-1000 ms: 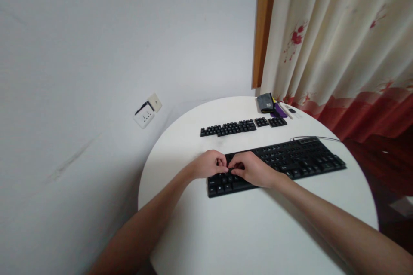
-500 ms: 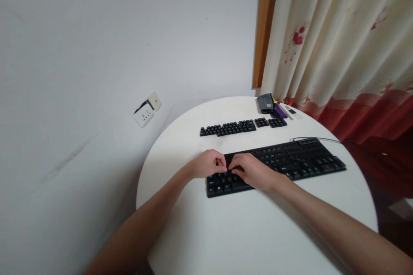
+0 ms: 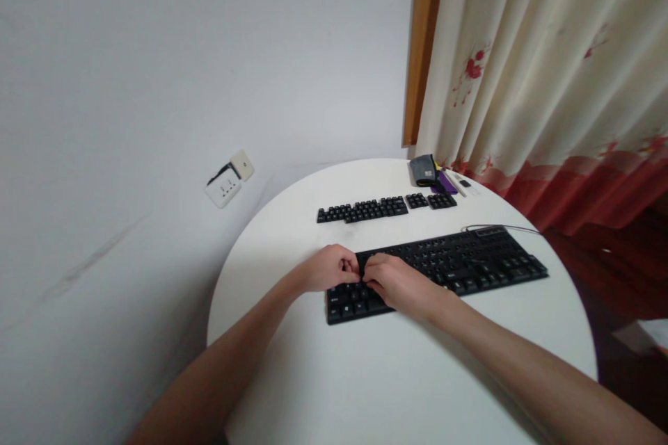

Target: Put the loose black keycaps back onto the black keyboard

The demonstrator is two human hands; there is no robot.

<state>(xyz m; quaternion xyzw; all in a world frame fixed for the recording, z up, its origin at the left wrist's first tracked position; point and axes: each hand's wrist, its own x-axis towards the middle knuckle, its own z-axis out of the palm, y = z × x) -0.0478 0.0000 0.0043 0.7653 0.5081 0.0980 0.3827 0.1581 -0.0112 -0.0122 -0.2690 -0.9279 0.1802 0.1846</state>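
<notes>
A black keyboard lies slantwise on the white round table, with many of its key positions bare and keycaps along its near edge. Over its left end, my left hand is closed, thumb and fingertips pinched together low over the keys. Close beside it, my right hand is closed too, its fingertips pointing down at the same part of the keyboard. Whatever the fingertips hold is too small and hidden to make out. Behind the keyboard, loose black keycaps are laid out in rows.
At the table's back right lie a grey cloth-like item, a purple item and a thin white strip. The keyboard's cable runs off the right edge. A wall with a socket stands left, a curtain right.
The whole view has shifted slightly, moving the table a little left in the picture. My right hand's fingers have drawn closer together; both hands stay at the keyboard's left end.
</notes>
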